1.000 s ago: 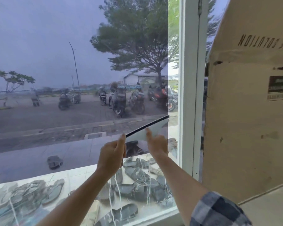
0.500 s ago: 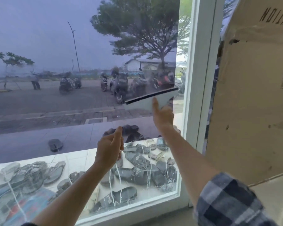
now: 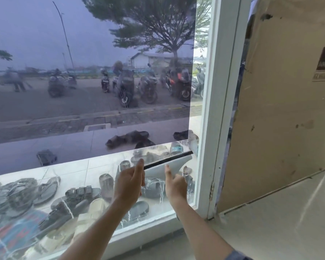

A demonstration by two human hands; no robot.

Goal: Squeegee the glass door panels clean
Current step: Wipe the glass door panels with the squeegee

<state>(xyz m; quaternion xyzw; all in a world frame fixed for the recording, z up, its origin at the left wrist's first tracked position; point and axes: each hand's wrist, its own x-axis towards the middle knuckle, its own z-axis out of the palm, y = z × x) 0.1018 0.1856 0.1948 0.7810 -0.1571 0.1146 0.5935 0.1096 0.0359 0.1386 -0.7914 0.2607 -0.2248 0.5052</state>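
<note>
Reaching up from the bottom of the view, both forearms left of the white door frame (image 3: 219,109). Gripping the squeegee (image 3: 180,163) with the right hand (image 3: 174,187), the hand nearer the frame, by a forefinger laid straight up the pale body and by other fingers curled beneath, seemingly round a handle hidden behind the palm. Steadying with the left hand (image 3: 129,184), farther left of the frame, fingertips (image 3: 140,162) raised to the blade's left end; cannot tell whether pinching it or merely touching.

Pressed to the glass door panel (image 3: 79,169), low down and just left of the frame. Directly above both hands, closer to the right one. Long axis side to side and tilted: high at the right end, almost against the frame; low at the left end. Parked just under the lower edge of the tinted film (image 3: 64,72), over clear glass streaked with white runs.

Judging by those streaks, probably next a downward pull toward the sill, tight along the frame.

Beyond the glass, left of the frame: sandals (image 3: 45,190) on pale tile, then parked motorbikes (image 3: 126,87), then a tree (image 3: 158,25).
</note>
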